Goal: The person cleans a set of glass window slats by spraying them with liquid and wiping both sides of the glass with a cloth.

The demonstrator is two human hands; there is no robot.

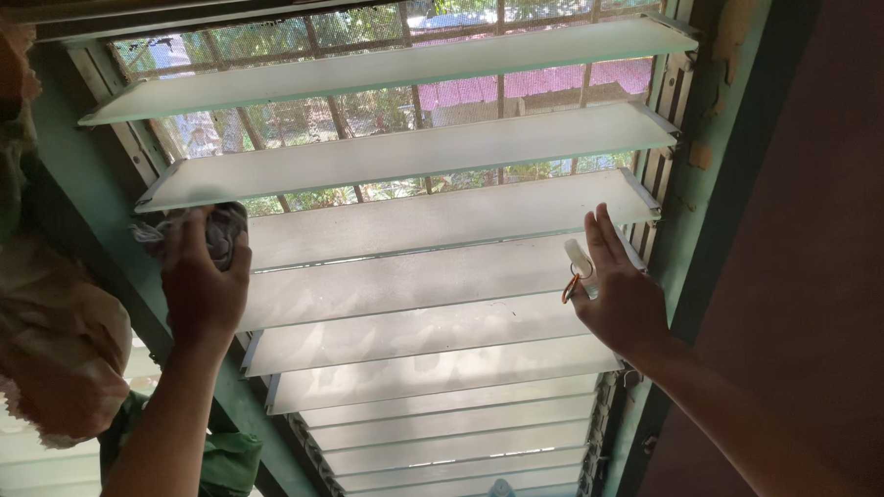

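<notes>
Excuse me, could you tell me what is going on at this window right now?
A person is reaching up to a window of frosted glass slats in a green frame. The left hand presses a crumpled cloth against the left end of one slat. The right hand rests open near the right end, by a small white lever with an orange ring. The upper slats are tilted open, showing wire mesh and greenery outside. A curtain hangs at the left.

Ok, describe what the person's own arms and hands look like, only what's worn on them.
Both arms are bare as far as they show: no sleeves, gloves or watch on the left hand or the right hand. No ring is clear. Both forearms are slim and lie in shadow against the bright window slats.
</notes>
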